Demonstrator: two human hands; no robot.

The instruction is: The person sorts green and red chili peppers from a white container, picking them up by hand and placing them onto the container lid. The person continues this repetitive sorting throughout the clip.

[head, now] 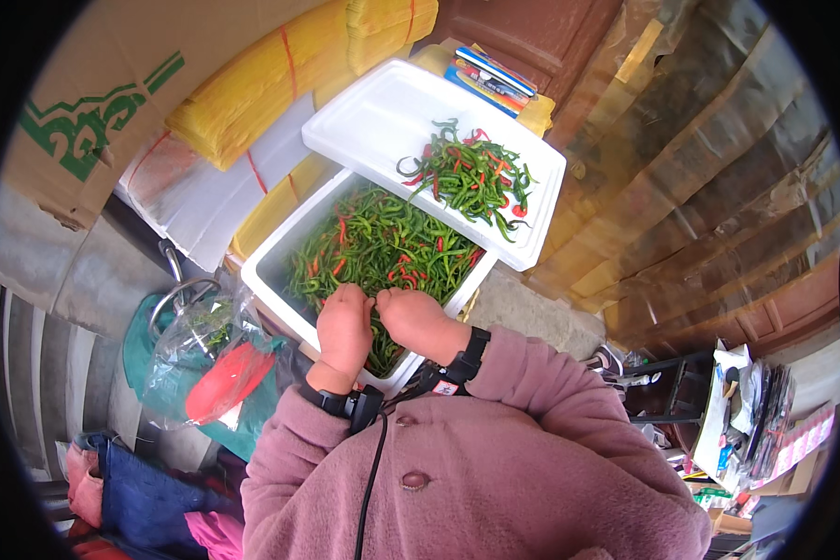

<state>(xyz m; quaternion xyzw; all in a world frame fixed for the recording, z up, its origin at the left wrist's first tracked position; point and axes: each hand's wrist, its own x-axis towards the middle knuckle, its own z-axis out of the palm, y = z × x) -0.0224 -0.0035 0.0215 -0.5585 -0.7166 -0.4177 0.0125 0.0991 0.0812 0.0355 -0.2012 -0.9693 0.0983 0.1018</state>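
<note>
A white foam box (266, 262) full of green and red chili peppers (385, 238) stands before me. Over its near part, my left hand (345, 323) and my right hand (418, 320) meet with curled fingers, their tips almost touching. Whatever is pinched between them is too small and hidden to make out. Across the far right corner of the box lies its white foam lid (364, 112), tilted in view. A heap of green and red chili peppers (472, 175) rests on the lid's right half.
Left of the box is a clear plastic bag (175, 371) with green stems and a red object (227, 385). Bundled yellow paper (252, 84) and a cardboard box (77, 91) stand behind. Small printed boxes (490, 80) sit beyond the lid. A plastic-sheeted wall (693, 175) rises at right.
</note>
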